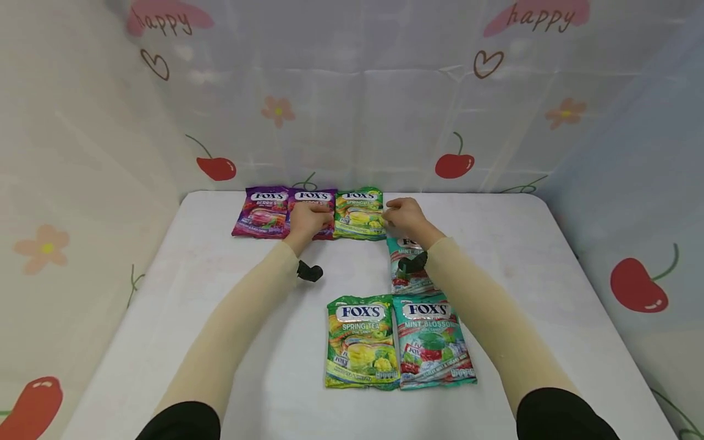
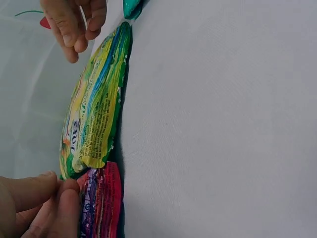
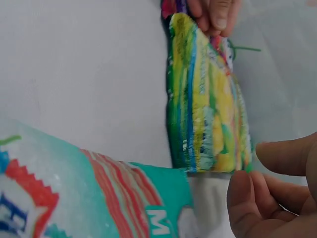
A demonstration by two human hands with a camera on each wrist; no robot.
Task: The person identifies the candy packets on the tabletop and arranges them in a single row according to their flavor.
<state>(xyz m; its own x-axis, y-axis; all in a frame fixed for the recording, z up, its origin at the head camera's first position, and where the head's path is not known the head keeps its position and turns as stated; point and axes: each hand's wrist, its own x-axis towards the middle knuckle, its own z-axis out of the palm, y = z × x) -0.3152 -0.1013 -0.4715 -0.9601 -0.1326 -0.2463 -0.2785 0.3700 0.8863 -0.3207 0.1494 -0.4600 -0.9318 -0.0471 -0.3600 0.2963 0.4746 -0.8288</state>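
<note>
A green-and-yellow Fox's Spring Tea candy bag (image 1: pixel 360 215) lies in the back row, between both hands. My left hand (image 1: pixel 309 221) is over the right part of a purple Fox's Berries bag (image 1: pixel 327 231), its bent fingertips at the seam with the Spring Tea bag. In the left wrist view the thumb and fingers (image 2: pixel 63 191) come together there; whether they pinch a bag edge is hidden. My right hand (image 1: pixel 406 217) is at the Spring Tea bag's right edge. Its thumb and fingers (image 3: pixel 242 186) stand apart, close to the bag's corner.
Another purple Berries bag (image 1: pixel 263 214) lies at the row's left end. A teal Mint Blossom bag (image 1: pixel 404 278) is partly under my right wrist. Nearer lie a second Spring Tea bag (image 1: pixel 362 342) and Mint Blossom bag (image 1: pixel 434 342). The white table (image 1: pixel 220 244) meets a printed curtain (image 1: pixel 352 122).
</note>
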